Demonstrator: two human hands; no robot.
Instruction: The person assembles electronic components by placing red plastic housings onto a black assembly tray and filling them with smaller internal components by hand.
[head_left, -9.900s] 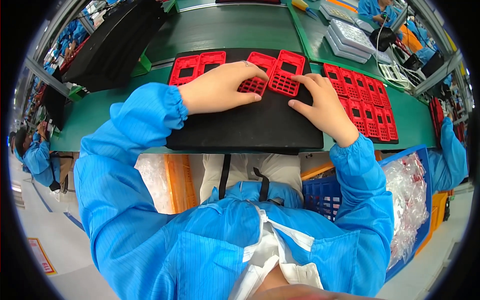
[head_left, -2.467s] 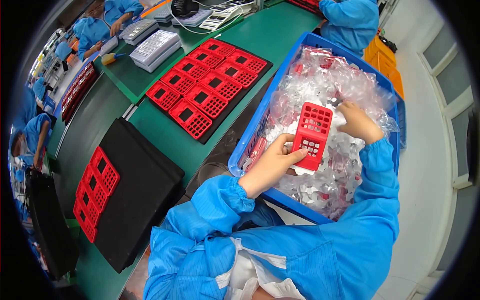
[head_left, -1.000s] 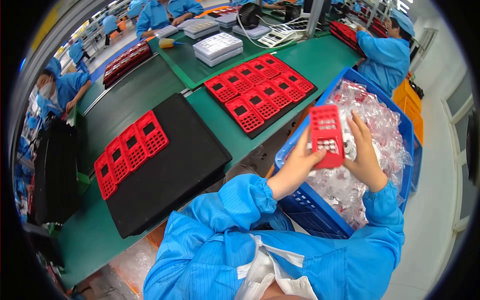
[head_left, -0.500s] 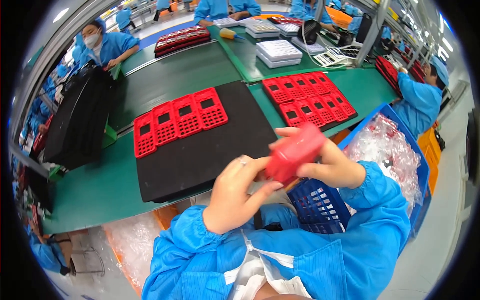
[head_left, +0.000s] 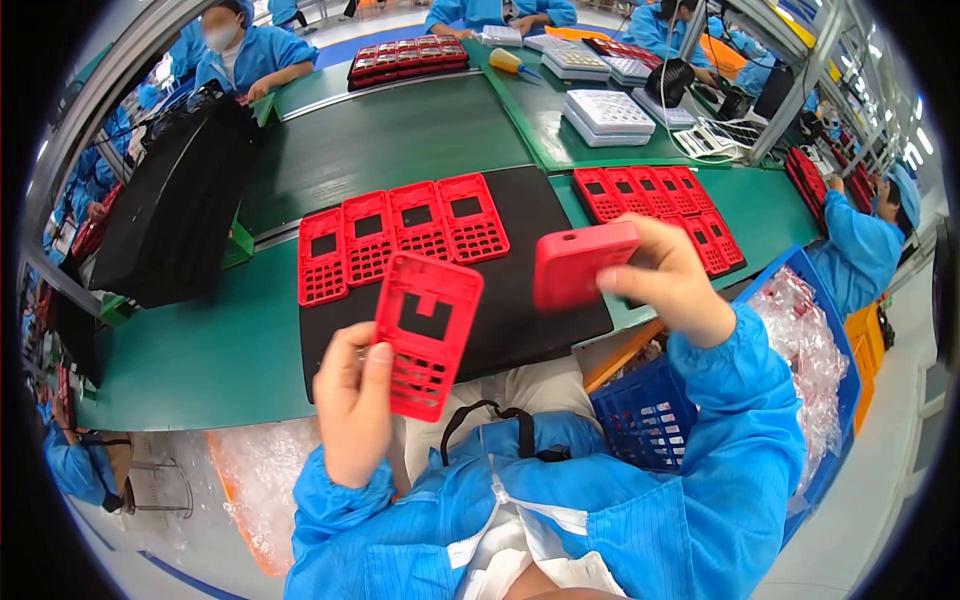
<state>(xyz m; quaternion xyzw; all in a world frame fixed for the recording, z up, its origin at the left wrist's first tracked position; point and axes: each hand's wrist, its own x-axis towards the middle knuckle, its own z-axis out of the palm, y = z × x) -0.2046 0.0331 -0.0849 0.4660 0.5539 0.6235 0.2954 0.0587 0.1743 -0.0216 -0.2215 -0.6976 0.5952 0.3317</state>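
Observation:
My left hand [head_left: 352,405] grips a red phone front housing [head_left: 463,300] by its left edge, thumb on its face. This housing has a screen window and rows of key holes, and it tilts above the near edge of a black foam mat [head_left: 535,335]. My right hand [head_left: 668,285] holds a red block-like piece [head_left: 572,268] with a small hole in its top edge; it looks like one or more phone housings, slightly blurred, and I cannot tell how many. Several matching red housings [head_left: 365,235] lie side by side on the mat, beyond my left hand.
Another group of red housings [head_left: 650,190] lies right of the mat on the green bench [head_left: 200,370]. A blue crate [head_left: 850,370] of clear plastic bags stands at right. Black foam sheets [head_left: 170,210] are stacked at left, white trays [head_left: 608,115] at the back. Co-workers sit around.
My hands were together on one red piece; now they are apart. The left has moved left with a single housing, while the right keeps a red piece. The view has shifted slightly.

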